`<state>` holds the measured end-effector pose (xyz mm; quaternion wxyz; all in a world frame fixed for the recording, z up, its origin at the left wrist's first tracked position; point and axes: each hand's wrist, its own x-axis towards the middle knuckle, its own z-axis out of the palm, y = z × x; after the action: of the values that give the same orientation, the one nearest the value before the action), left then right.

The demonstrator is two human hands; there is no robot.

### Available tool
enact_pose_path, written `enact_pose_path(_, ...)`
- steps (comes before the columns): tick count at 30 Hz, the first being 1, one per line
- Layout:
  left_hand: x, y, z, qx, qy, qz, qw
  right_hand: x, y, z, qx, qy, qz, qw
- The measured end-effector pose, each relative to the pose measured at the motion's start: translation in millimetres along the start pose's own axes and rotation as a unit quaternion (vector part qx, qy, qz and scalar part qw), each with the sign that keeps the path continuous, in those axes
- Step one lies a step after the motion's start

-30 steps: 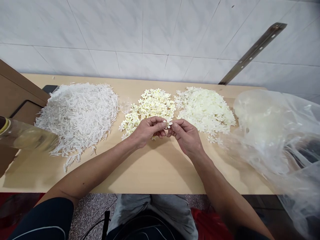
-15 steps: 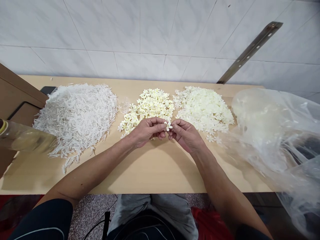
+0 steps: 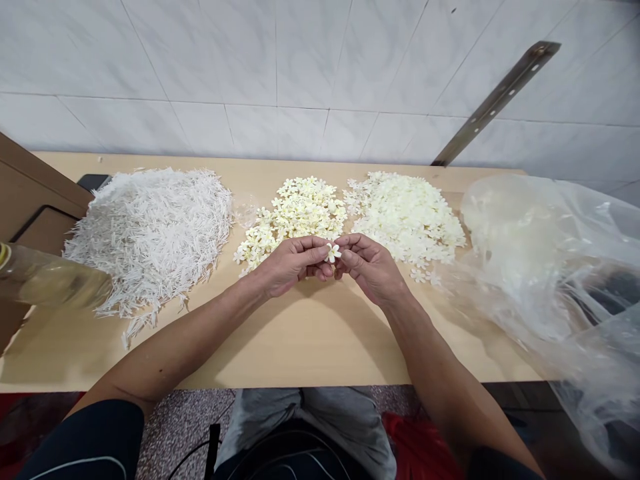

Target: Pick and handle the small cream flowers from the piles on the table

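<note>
You're holding one white flower point(image 3: 333, 253) above the worktop point(image 3: 310, 340), left hand point(image 3: 294, 267) pinching its grip closed on it. Right hand point(image 3: 374, 270) is sitting curled at its right edge; can't tell if that grip's holding anything. Looks like you're working that single flower; next move's probably calling for a light fingertip pinch. Yellowish flower pile point(image 3: 310, 203) is lying beyond it, white strand pile point(image 3: 155, 233) left.

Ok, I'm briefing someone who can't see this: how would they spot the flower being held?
Along the tiled wall runs a pale wooden table. By the near side of its middle pile, the left hand and right hand are close together. The small white flower at their fingers stands out from the piled flowers: it alone is held up.
</note>
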<state>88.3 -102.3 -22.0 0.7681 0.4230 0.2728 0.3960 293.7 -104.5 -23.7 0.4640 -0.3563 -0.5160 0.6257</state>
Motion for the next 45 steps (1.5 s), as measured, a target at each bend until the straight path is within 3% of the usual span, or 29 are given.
enact_pose_path(7,2,-6,-1.6,-0.018,0.033,-0.016,0.999,1,2,0,-0.011,-0.011,-0.008,1.000)
enact_pose_path(15,3,-11,-6.3,-0.031,0.030,-0.024,0.999,-2,-2,-2,-0.080,-0.053,-0.046,0.994)
enact_pose_path(26,6,-26,-0.6,-0.024,0.092,0.011,0.995,-5,8,5,-0.206,0.061,-0.098,0.972)
enact_pose_path(31,9,-30,-2.8,-0.042,0.089,0.013,0.995,-7,11,12,-0.236,0.097,-0.106,0.961)
enact_pose_path(35,11,-28,-9.2,-0.065,0.083,0.018,0.994,-6,13,13,-0.154,0.081,-0.096,0.980)
enact_pose_path(38,12,-24,-13.8,-0.059,0.093,0.020,0.994,-3,10,8,-0.062,0.048,-0.048,0.996)
enact_pose_path(42,9,-19,-14.3,-0.033,0.081,0.008,0.996,3,7,0,0.013,0.026,0.028,0.999)
enact_pose_path(45,7,-18,-11.6,-0.012,0.075,0.002,0.997,4,7,-2,0.029,0.027,0.044,0.998)
